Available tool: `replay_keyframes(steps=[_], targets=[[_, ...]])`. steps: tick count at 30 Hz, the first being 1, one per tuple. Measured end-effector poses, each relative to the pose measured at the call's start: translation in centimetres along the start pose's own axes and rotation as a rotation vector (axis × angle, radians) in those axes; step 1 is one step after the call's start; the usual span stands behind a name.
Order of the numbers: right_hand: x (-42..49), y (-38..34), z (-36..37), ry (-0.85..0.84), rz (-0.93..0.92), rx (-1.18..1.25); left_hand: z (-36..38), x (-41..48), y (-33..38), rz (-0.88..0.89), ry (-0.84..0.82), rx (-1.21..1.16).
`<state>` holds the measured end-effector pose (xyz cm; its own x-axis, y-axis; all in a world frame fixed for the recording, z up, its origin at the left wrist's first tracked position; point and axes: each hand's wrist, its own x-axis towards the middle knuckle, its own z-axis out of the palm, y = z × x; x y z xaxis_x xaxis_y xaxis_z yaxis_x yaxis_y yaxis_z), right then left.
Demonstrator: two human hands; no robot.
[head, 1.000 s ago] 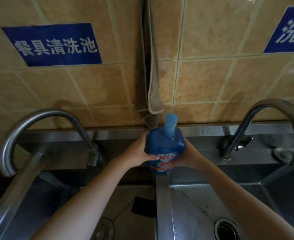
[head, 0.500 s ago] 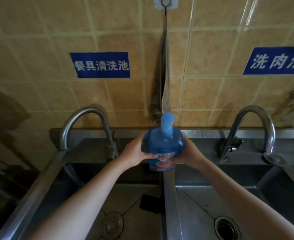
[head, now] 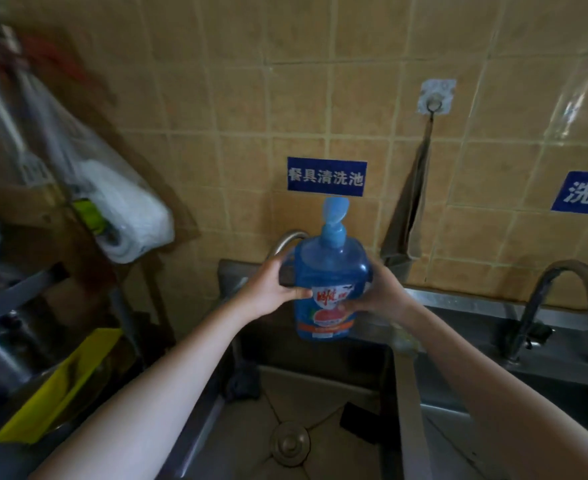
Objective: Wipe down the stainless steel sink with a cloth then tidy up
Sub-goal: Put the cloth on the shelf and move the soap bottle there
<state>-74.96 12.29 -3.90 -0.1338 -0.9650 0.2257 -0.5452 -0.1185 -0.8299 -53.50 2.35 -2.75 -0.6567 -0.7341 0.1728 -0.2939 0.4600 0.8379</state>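
blue bottle (head: 330,271) — red-white label, tan tiles (head: 237,98)

Sink (head: 323,382): stainless steel, dull brushed finish, smudged. Taps (head: 562,282): polished metal, glossy. Bottle (head: 330,271): translucent blue plastic, smooth, with glossy paper label. Cloth (head: 406,220): brown fabric, matt, hung from a metal hook (head: 436,98). Wall tiles (head: 216,98): glazed ceramic, slight sheen. Signs (head: 326,177): glossy blue. Bags (head: 126,209): thin crinkled plastic.
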Motion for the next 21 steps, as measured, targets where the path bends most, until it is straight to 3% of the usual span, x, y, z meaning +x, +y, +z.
replay_keyframes(steps=[5, 12, 21], targets=[[1.4, -6.2, 5.3, -0.102, -0.118, 0.024, -6.8, -5.9, 0.2, -0.025, 0.16, -0.049], [2.5, -14.2, 14.8, -0.262, -0.271, 0.173, -16.5, -15.9, -0.4, -0.006, 0.349, 0.066], [3.9, -23.0, 27.5, -0.596, -0.389, 0.38, -25.7, -27.8, -2.7, -0.108, 0.603, 0.077]])
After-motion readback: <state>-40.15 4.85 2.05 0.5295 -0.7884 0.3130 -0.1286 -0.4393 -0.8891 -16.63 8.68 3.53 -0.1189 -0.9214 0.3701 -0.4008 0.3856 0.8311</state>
